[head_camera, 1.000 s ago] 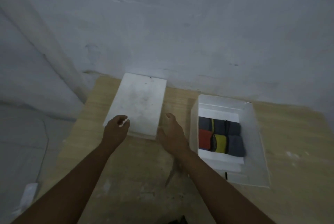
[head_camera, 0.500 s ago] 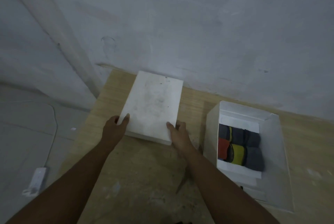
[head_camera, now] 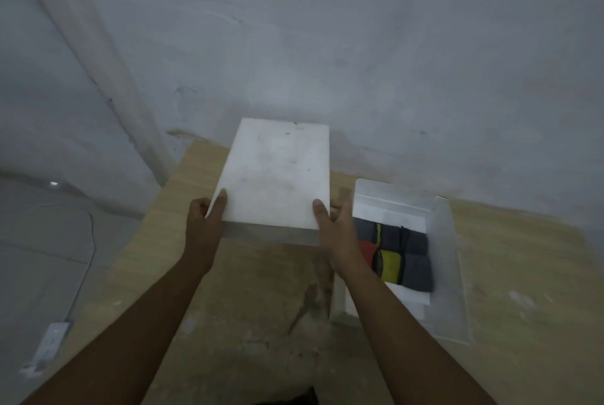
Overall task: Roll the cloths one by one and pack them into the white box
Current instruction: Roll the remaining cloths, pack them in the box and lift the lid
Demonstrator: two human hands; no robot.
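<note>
A white box lid [head_camera: 277, 176] is lifted off the table, its far end tilted up toward the wall. My left hand [head_camera: 204, 225] grips its near left corner, thumb on top. My right hand [head_camera: 336, 228] grips the near right corner the same way. To the right, the open white box [head_camera: 447, 274] lies on the table. Several rolled cloths [head_camera: 402, 257] sit side by side inside it, grey, red and yellow. My right wrist hides part of the red roll.
The wooden table [head_camera: 255, 323] is stained in the middle and stands against a grey wall. On the floor at the left lie a white power strip [head_camera: 45, 349] and its cable.
Both hands reached the lid's near corners, gripped them and raised the lid off the table. The view shifted left, so the box now sits further right.
</note>
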